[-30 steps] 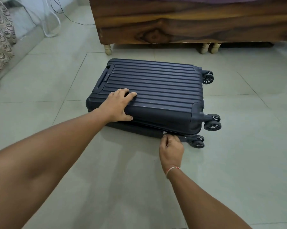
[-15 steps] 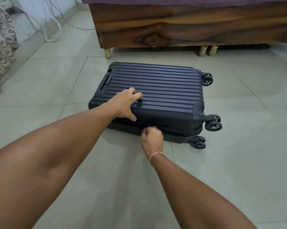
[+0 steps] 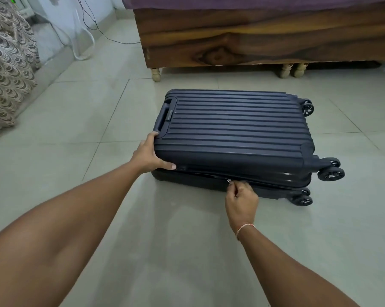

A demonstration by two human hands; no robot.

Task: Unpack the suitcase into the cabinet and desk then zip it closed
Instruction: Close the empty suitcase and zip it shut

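The dark blue ribbed suitcase (image 3: 231, 129) lies flat on the pale tiled floor (image 3: 187, 251), lid down over the base, its four black wheels (image 3: 331, 173) pointing to the right and its recessed handle (image 3: 165, 115) at the left end. Along the near side a narrow gap shows between the two shells toward the wheel end. A small silver zipper pull (image 3: 229, 181) sits on that near seam, about midway along it. The right hand (image 3: 241, 200) has its fingers curled, pinching the pull between thumb and fingertips; a thin orange thread band (image 3: 244, 228) circles the wrist. The left hand (image 3: 148, 155) grips the near left corner of the lid, thumb on the front edge and fingers wrapped round the end. Behind the suitcase stands a wooden bed frame (image 3: 253, 41) on short turned legs, under a purple cover (image 3: 253, 3). At far left hangs a patterned curtain (image 3: 7, 69), with cables (image 3: 85, 29) trailing along the wall.
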